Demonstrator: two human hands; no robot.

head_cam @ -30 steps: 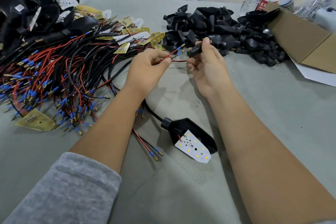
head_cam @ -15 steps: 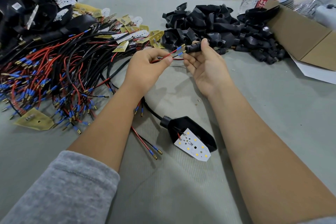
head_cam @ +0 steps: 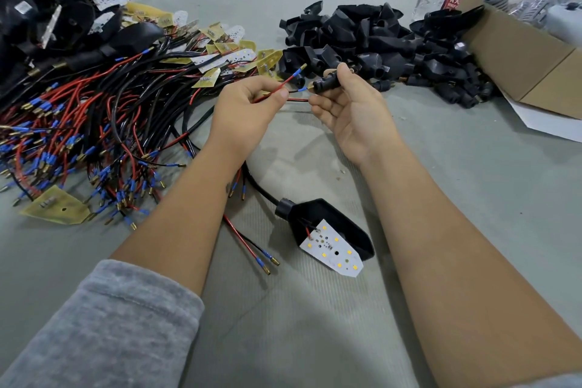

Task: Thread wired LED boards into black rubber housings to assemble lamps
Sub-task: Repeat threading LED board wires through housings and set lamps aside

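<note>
Head view: the left hand [head_cam: 248,110] has its grip pinched on a red and a black wire [head_cam: 285,85], whose black lead's tip sits at the mouth of a small black housing [head_cam: 327,82] pinched in the right hand [head_cam: 352,110], both above the desk [head_cam: 472,198]. A finished lamp [head_cam: 330,236] lies nearer, between the forearms, with the wire heap [head_cam: 78,123] at left and the housing pile [head_cam: 393,47] beyond the hands.

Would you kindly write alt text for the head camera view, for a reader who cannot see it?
Over a grey table, a person's left hand pinches a red and a black wire and aims the black wire's tip at the mouth of a black rubber housing gripped by the right hand. A finished lamp lies nearer, between a wired-board heap and a housing pile.
</note>
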